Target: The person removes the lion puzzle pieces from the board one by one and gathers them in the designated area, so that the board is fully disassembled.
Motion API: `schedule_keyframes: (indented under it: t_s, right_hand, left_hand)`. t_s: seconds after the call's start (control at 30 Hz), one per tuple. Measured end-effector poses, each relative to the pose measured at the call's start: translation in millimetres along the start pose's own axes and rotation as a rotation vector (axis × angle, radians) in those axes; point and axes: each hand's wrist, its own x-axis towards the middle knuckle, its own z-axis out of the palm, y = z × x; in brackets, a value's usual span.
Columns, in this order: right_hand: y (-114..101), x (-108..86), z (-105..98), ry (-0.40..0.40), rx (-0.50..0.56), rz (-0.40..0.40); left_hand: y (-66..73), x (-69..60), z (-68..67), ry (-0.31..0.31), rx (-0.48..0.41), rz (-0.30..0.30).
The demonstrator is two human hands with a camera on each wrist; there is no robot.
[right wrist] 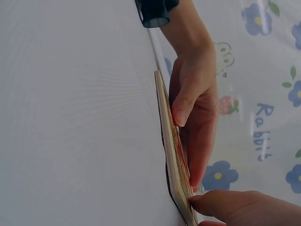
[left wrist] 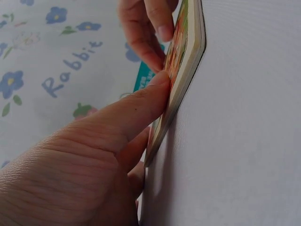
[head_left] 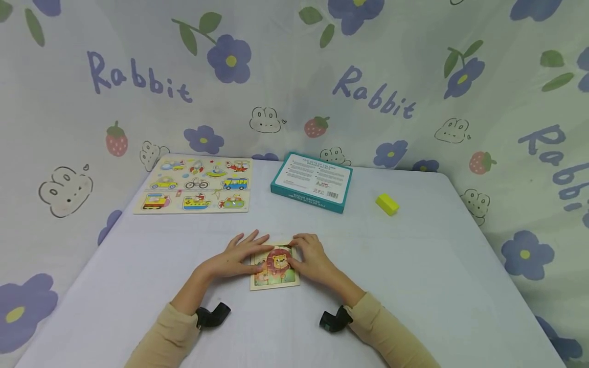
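A small wooden jigsaw puzzle with a lion picture lies flat in front of me, its pieces in a pale frame. My left hand rests over its left side, fingers spread, with the thumb on the picture and the forefinger along the top. The left wrist view shows the left thumb pressing on the puzzle's face. At the right edge my right hand touches the puzzle, its thumb on the picture and its forefinger near the top right corner. No piece shows lifted between the right fingertips.
Behind on the left lies a wooden vehicle puzzle board. A teal and white box lies behind the hands, and a yellow block sits to its right. A patterned cloth hangs along the table's back.
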Motion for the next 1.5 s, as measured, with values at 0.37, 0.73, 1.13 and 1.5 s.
schedule_keyframes:
  t_s: [0.37,0.73,1.13,1.5]
  right_hand:
    - [-0.2,1.9,-0.1,0.016,0.101,0.064]
    - [0.4,3.9,-0.9,0.04,0.18,0.098]
    - [0.4,2.8,1.5,0.071,0.199,0.037]
    - [0.5,1.5,4.8,0.108,0.182,-0.04]
  left_hand:
    - [2.1,0.1,-0.9,-0.011,0.019,0.007]
    - [1.5,0.8,-0.4,-0.006,0.041,0.018]
    - [2.3,-0.6,-0.8,-0.005,0.034,0.033]
    - [0.6,0.4,-0.6,-0.009,0.041,0.015]
